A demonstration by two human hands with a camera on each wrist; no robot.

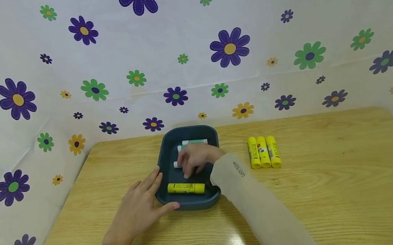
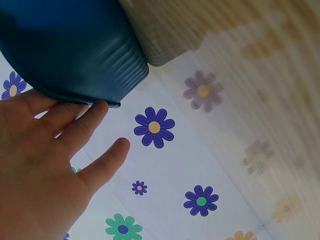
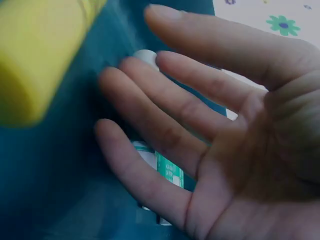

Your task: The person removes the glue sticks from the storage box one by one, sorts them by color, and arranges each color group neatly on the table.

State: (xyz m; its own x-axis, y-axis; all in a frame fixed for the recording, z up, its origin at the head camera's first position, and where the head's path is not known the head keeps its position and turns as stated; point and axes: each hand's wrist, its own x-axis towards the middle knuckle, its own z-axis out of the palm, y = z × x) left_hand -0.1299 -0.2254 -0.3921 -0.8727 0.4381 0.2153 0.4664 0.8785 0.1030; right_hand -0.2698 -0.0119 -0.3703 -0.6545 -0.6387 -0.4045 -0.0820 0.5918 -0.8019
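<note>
A dark blue tray (image 1: 193, 202) lies on the table. My left hand (image 1: 138, 207) touches its left rim with straight fingers, the thumb at the front corner; in the left wrist view, fingertips meet the tray's edge. Over the tray's inside is my right hand (image 1: 199, 158), its fingers loosely bent and holding nothing. Beneath and behind those fingers are white-and-green glue sticks (image 1: 195, 143), partly hidden by the hand. One yellow glue stick (image 1: 186, 188) lies crosswise at the tray's near end; the right wrist view shows it apart from the fingertips.
To the right of the tray, three yellow glue sticks (image 1: 263, 152) lie side by side on the wooden table (image 1: 343, 185). A white sheet with printed flowers (image 1: 189, 72) hangs behind the table and along its sides.
</note>
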